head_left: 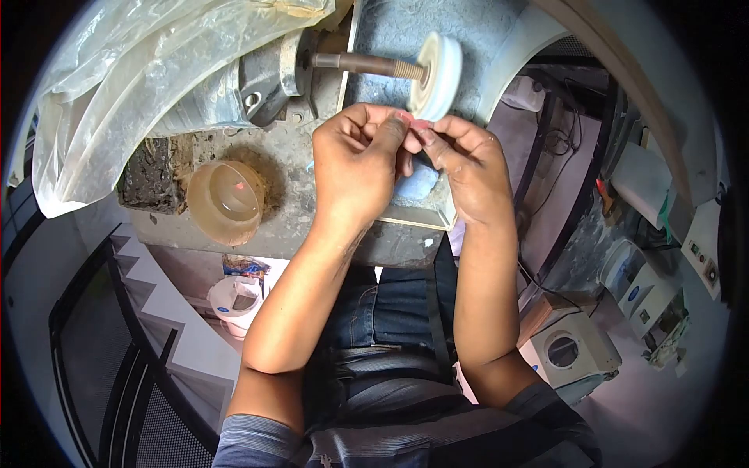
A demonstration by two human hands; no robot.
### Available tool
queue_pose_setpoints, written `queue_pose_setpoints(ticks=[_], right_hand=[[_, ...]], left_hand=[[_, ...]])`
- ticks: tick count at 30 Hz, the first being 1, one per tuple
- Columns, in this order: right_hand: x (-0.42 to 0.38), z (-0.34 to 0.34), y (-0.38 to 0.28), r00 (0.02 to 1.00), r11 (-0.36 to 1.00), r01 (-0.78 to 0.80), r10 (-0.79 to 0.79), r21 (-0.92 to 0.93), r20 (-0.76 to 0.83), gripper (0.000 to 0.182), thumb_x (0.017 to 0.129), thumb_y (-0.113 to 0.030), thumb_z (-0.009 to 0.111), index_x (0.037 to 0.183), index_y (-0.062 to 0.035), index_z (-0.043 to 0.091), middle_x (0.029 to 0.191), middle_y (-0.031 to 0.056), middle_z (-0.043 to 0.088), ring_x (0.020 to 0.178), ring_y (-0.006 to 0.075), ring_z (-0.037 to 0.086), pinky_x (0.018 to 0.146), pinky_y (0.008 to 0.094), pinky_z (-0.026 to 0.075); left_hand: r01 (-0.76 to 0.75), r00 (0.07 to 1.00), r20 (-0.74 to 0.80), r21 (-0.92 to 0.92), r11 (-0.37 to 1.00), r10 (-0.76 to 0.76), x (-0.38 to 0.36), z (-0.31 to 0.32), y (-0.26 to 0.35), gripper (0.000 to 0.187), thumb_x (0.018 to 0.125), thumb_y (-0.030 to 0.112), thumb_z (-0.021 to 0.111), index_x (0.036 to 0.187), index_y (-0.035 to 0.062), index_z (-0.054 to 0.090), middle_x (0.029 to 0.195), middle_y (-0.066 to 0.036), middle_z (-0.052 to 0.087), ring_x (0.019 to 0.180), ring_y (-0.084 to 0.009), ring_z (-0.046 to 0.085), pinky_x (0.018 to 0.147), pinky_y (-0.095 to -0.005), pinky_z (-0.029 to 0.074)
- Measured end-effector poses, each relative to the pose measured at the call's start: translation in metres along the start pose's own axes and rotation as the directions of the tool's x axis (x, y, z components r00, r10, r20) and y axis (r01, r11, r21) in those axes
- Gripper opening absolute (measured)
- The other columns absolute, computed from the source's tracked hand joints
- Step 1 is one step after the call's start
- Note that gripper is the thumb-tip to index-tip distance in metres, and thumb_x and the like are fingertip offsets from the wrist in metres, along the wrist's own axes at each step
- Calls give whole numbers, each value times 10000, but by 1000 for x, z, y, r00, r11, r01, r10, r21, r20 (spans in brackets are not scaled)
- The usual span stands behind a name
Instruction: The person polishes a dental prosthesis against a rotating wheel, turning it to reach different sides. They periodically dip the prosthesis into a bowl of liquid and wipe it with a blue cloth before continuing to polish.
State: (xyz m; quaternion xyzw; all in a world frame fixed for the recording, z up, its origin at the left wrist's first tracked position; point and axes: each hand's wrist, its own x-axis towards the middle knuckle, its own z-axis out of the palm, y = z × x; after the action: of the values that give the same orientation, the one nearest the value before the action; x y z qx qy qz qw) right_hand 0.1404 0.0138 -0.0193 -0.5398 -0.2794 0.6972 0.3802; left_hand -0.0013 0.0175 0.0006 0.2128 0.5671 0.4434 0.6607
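Observation:
My left hand pinches a small pink piece between thumb and fingers. From the other side, my right hand grips the same piece with its thumb and fingertips. Its shape is mostly covered by my fingers, so I cannot make out what it is. Directly above is a white wheel on a threaded metal spindle. The pink piece is at the wheel's lower edge and seems to touch it. Under my hands lies a light blue lump in a blue-lined tray.
A motor housing holds the spindle, partly draped by a clear plastic sheet. Left on the bench stands a plastic bowl of liquid beside a dark crusted block. White machines stand low at the right.

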Motion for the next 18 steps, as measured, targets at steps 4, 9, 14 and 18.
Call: queue_pose_setpoints(ticks=[4,9,14,18], right_hand=[[1,3,-4,1000,1000,12,-12,-11,-5,116,890,-49,635,964,30,672,854,52,685,787,90,607,759,223,471],[3,2,-2,1000,1000,4,-4,-12,11,95,885,-32,634,949,26,673,853,56,684,786,93,603,757,224,470],[5,0,5,1000,1000,13,-13,-9,24,124,880,-28,636,979,36,675,856,52,686,806,94,603,774,229,471],[2,7,4,1000,1000,5,-5,-15,17,152,875,-47,651,996,39,681,878,53,691,826,95,599,789,239,468]], left_hand=[[-25,999,-21,13,1000,25,3,0,2,117,914,-4,534,855,-65,614,687,-78,639,496,-83,527,450,-204,407],[-27,999,-40,48,998,29,4,3,-1,117,915,-4,532,860,-66,614,687,-78,636,499,-82,528,450,-202,409],[-22,999,-32,43,999,24,4,-1,-4,110,907,-13,531,864,-68,615,686,-77,634,500,-81,528,451,-208,413],[-35,999,-39,65,997,37,-2,-9,0,112,913,18,543,877,-55,620,685,-62,635,497,-74,528,439,-196,396]])
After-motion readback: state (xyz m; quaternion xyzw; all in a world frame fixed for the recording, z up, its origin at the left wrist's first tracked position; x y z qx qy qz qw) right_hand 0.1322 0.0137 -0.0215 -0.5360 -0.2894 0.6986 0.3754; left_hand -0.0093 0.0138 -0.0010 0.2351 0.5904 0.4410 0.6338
